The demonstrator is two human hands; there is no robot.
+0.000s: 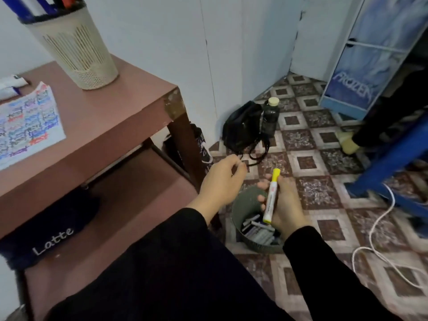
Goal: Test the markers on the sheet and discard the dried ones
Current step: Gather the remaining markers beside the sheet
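We hold a yellow-capped marker (271, 195) in our right hand (284, 209). The fingers and the thumb are curled round its white barrel, and the cap points up and away from us. The marker is directly above a small grey-green bin (245, 202) that stands on the tiled floor, just beside the leg of the brown table (111, 117). In the bin lie several discarded markers (257, 230). Our left hand (220, 179) is in the air, left of the bin and near the table leg, with its fingers loosely curled toward the thumb. The test sheet (30, 126), full of coloured scribbles, lies on the table top. Behind it stands a beige slotted pen holder (76, 49) with more markers (44, 5) in it.
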